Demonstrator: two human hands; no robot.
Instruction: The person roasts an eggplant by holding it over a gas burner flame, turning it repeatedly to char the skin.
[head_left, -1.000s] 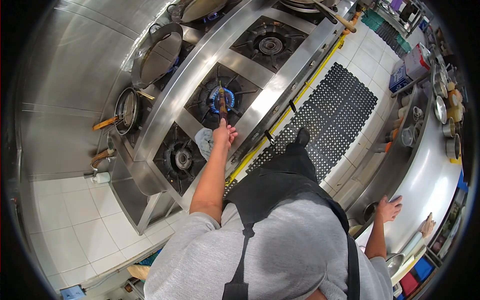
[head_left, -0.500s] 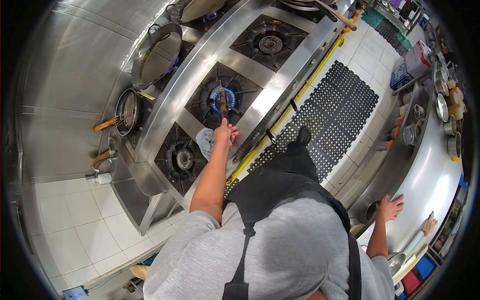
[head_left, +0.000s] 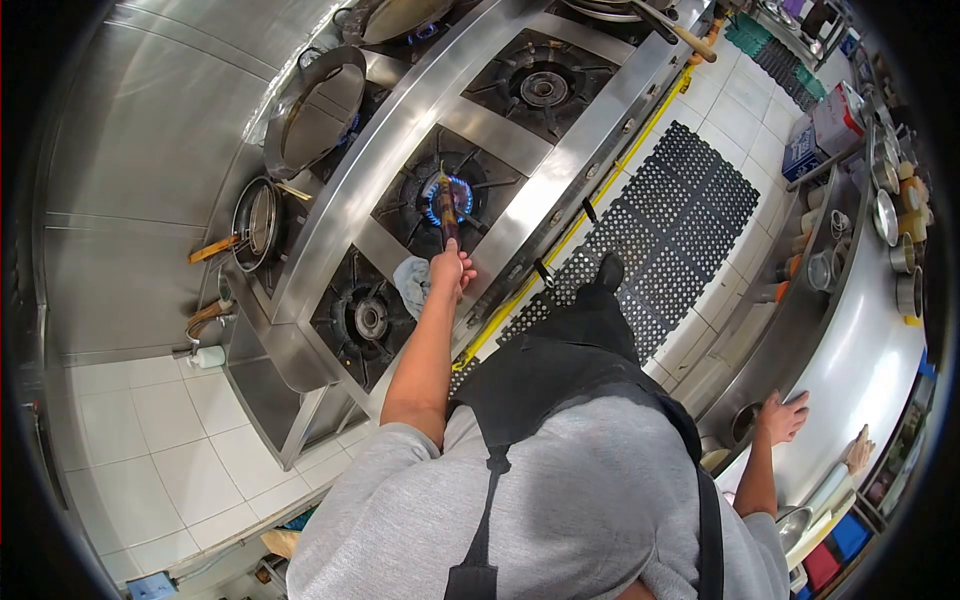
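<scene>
- The steel stove carries two rows of burners, divided by a raised metal ledge; a yellow hose runs along its front edge.
- Across the floor, the steel counter curves away; metal containers stand along its outer edge.
- A black perforated mat lies on the floor between them.
- In the stove's back row, behind the ledge, a wok sits tilted.
- The lit burner lies between two unlit ones in the front row, its flames a blue ring.
- The left hand, above the stove's front edge, is closed around the near end of a long dark item.
- The right hand rests on the counter's inner edge, fingers spread, gripping nothing.
- A crumpled cloth lies just beside the left hand, near the stove's front edge.
- The long dark item reaches over the flames; whether it touches the grate, I cannot tell.
</scene>
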